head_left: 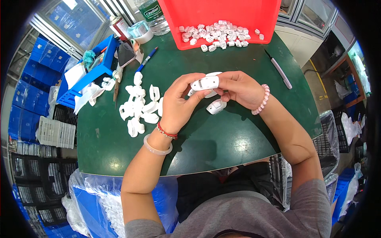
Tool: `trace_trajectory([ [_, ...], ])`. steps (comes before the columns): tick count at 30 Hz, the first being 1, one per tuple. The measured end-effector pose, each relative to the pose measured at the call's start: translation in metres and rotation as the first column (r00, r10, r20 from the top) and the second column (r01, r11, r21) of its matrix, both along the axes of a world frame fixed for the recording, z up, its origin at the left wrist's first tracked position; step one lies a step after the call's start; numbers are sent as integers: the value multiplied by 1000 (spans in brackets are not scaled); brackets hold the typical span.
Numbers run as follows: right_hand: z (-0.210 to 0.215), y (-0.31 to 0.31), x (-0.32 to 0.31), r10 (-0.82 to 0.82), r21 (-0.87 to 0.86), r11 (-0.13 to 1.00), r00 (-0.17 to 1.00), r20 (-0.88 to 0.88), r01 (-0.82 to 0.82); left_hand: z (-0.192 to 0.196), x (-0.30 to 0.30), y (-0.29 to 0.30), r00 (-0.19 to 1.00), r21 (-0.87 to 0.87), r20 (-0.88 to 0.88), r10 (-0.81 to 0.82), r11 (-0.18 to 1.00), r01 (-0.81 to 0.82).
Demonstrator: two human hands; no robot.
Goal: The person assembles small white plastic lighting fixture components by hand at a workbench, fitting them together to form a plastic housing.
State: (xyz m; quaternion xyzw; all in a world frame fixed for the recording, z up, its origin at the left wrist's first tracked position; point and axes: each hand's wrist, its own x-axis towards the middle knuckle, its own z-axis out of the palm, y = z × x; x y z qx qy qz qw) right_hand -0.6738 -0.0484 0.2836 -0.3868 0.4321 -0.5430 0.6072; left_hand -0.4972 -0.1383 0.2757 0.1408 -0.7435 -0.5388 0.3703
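Note:
Over the middle of the table, my left hand (179, 102) and my right hand (241, 89) pinch a small white plastic housing (205, 83) between them, its slotted face turned up. The left thumb and fingers are closed on its left end; the right thumb and fingers hold the other end. Just below the fingers, another white housing (216, 106) lies on the green tabletop. More white pieces sit partly hidden behind my hands. To the left of my left hand is a loose heap of white curved shells (150, 118).
A red bin (218, 12) at the back holds many small white blocks (222, 34). A pink-handled craft knife (281, 73) lies at right. At left are a blue pen (147, 59), a blue tray (88, 88) of odds and ends, a spray can (119, 27) and a large bottle (154, 16).

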Motion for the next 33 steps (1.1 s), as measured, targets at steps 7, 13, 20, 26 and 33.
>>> trace_trajectory([
  [7,8,2,10,-28,-54,998,999,33,29,-3,0,-6,995,-134,-1,100,986,-99],
  [13,-3,-1,9,-153,-81,985,988,-4,152,4,0,1,1000,97,-11,-10,995,11],
  [20,-4,-2,7,-170,-142,977,984,-61,159,2,1,-4,986,556,-117,-122,814,167],
  [26,-4,-1,9,-161,-139,979,985,-70,150,0,3,-7,975,604,-119,-188,766,221],
  [33,-10,-1,12,-175,-212,967,973,-153,140,-4,4,-9,979,577,-92,-183,792,202],
])
